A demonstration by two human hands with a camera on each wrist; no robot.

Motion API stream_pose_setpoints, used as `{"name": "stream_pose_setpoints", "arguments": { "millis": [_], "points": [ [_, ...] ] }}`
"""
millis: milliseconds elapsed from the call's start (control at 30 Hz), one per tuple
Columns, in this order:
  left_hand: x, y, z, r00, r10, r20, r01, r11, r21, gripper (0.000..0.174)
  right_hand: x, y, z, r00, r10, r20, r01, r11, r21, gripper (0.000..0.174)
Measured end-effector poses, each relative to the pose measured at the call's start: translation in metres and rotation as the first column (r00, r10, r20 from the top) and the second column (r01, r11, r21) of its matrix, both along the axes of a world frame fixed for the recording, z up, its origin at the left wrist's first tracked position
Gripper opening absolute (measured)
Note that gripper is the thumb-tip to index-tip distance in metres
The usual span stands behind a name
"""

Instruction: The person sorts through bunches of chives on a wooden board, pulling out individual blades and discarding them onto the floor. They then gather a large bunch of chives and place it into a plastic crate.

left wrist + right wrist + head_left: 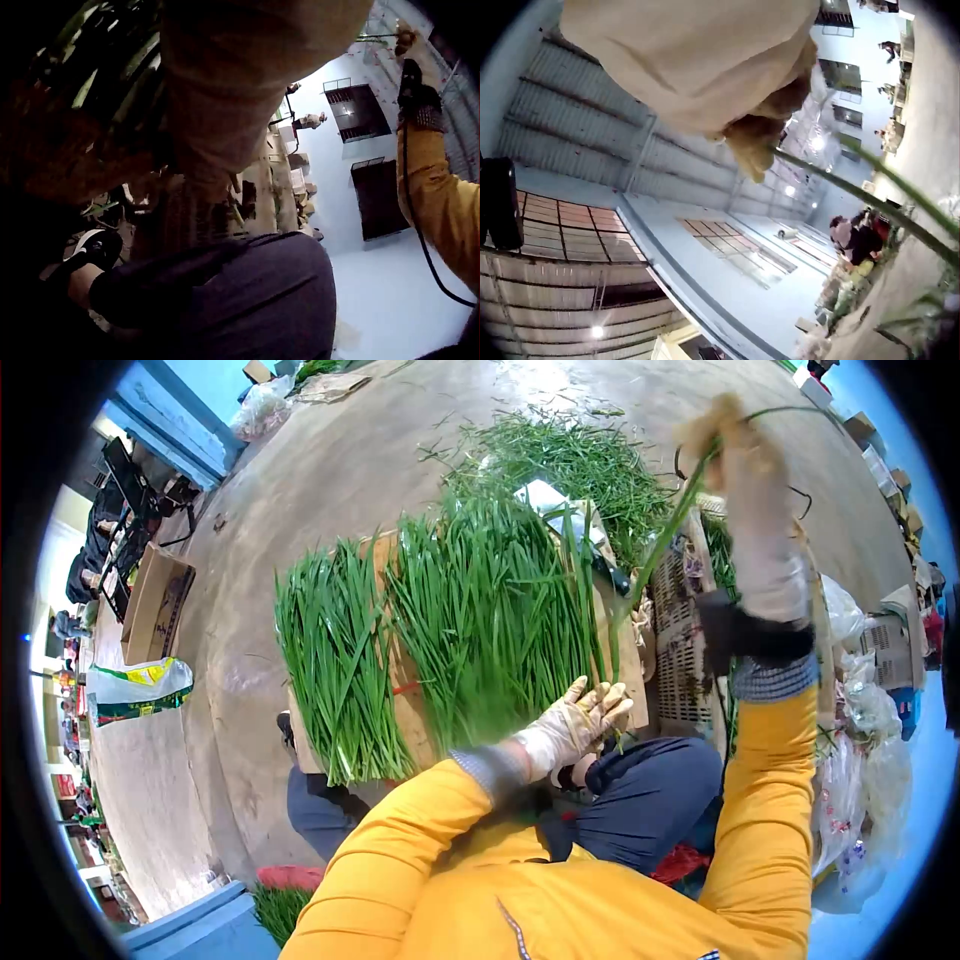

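In the head view, two piles of garlic chives (490, 600) lie on wooden boards (405, 695) in front of the person. The gloved left hand (572, 732) is at the near right corner of the larger pile, its fingers bent over a few thin stems whose ends show below them. Raised high on the right, the gloved right hand (738, 460) grips long green leaves (668, 535) that trail down toward the board; it is blurred. In the right wrist view, a green stalk (870, 199) extends from the curled fingers (750, 150). Dark shadow hides much of the left fingers in the left wrist view.
A heap of loose green trimmings (570, 465) lies on the floor beyond the boards. Right of them stands a slatted plastic crate (683, 645). Plastic bags (860, 760) hang farther right. To the left are a cardboard box (155, 605) and a printed sack (140, 690).
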State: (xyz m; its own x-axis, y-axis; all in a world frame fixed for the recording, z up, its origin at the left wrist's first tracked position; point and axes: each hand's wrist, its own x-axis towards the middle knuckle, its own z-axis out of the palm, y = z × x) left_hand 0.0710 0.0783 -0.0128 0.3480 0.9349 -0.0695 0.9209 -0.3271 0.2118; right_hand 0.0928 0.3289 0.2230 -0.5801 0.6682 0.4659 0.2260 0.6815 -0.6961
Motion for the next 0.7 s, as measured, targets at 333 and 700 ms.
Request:
{"name": "stream_pose_setpoints", "arguments": {
  "millis": [333, 700],
  "points": [
    [-0.004, -0.023, 0.026, 0.964, 0.211, 0.159, -0.233, 0.963, 0.135, 0.085, -0.038, 0.132, 0.021, 0.907, -0.014, -0.421, 0.096, 0.980, 0.174, 0.039],
    [-0.038, -0.070, 0.021, 0.932, 0.324, 0.161, -0.351, 0.916, 0.192, 0.071, 0.044, -0.097, -0.163, 0.977, 0.068, 0.200, 0.061, 0.817, -0.574, 0.013]
  ]
}}
